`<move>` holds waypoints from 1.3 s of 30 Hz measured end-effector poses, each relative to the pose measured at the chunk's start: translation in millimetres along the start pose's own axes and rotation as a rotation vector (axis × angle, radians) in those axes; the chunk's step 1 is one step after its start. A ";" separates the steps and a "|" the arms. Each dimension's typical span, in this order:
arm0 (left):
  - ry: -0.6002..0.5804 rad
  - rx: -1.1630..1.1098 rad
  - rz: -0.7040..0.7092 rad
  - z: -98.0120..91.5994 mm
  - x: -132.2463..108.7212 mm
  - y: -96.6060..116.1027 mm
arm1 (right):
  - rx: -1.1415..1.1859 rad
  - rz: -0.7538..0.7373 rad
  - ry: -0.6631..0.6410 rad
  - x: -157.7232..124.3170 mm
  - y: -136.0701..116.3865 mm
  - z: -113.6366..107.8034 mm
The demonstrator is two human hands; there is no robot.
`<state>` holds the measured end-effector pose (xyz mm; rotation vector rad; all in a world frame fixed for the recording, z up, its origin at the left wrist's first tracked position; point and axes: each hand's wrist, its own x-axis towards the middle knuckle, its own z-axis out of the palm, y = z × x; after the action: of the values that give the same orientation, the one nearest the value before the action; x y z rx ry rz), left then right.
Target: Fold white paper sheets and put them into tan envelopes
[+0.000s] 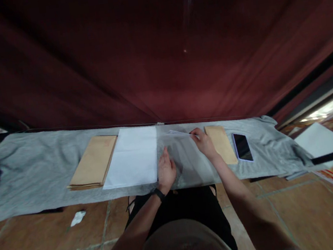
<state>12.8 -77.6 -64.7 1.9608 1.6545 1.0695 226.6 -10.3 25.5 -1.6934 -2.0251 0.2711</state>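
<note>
Apparently I'm handling a thin, translucent plastic sheet [187, 157]: right hand [203, 142] pinching its edge, left hand [166, 171] unclenched; next probably needs steadiness.

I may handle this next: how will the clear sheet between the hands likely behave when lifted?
The clear sheet is probably light, since the grey cloth shows through it. It may be floppy: its edge seems to bend up near the right hand. Lying mostly flat, it's unlikely to roll.
</note>
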 end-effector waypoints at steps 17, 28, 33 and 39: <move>-0.043 -0.115 0.065 -5.0 4.7 -0.2 | 0.034 -0.202 0.026 -125.0 25.7 63.3; -0.498 0.418 0.287 30.2 29.9 48.2 | -0.015 -0.214 0.011 -122.9 23.3 65.9; -0.494 0.470 0.341 32.4 24.6 46.1 | -0.012 -0.209 0.008 -123.2 19.4 63.2; -0.382 0.506 0.346 28.2 10.1 34.9 | 0.056 -0.179 -0.001 -123.3 16.8 55.8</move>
<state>57.4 -71.2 -55.6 2.6423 1.5003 0.3365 228.7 -117.2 -59.0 -1.4673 -2.1327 0.2652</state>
